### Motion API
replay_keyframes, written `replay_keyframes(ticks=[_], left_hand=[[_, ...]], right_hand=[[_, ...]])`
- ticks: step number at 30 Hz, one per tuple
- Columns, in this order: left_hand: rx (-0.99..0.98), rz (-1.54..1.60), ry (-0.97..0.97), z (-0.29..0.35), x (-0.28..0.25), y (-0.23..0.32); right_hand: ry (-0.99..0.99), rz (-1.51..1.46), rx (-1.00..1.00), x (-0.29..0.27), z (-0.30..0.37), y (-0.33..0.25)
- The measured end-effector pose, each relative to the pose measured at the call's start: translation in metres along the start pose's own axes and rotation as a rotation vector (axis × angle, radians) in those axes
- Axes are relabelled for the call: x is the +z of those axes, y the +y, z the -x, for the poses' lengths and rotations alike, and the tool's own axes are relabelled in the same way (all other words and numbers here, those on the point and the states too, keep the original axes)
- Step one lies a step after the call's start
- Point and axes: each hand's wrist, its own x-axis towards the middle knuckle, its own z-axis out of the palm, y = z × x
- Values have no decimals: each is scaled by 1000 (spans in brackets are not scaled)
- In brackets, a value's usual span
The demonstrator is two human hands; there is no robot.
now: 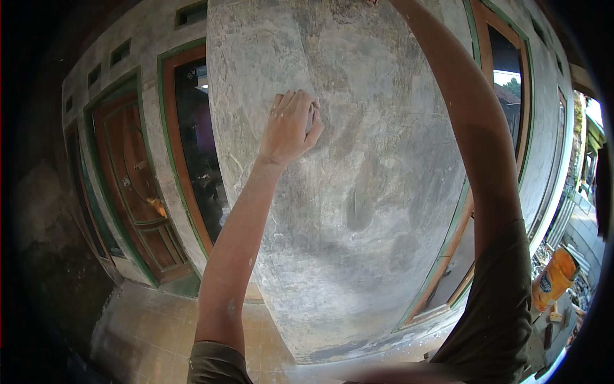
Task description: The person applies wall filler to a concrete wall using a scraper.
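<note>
My left hand [291,128] is pressed against a grey, patchy plastered wall [364,185], its fingers curled over. A small grey edge shows between thumb and fingers, too little of it to name. My right arm [476,109] reaches high up along the same wall. Only a sliver of my right hand [372,2] shows at the upper edge, so its fingers and anything in them are hidden. Pale specks of dust or plaster dot both forearms.
Left of the wall stand a wood-framed window [195,128] and a brown wooden door [137,179] with green trim. Another framed window [511,83] is on the right. An orange bucket [555,278] stands at lower right, with a brush [555,313] nearby. Tiled floor [153,333] lies below.
</note>
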Motion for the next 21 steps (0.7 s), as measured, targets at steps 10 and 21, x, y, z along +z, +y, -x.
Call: replay_keyframes(ticks=[10,21], left_hand=[[-108,97,-14,-1,-12,10],[-68,106,8,-20,-9,46]], right_hand=[[-219,256,-273,-13,15,-4],[-303,244,-504,-58,38,63]])
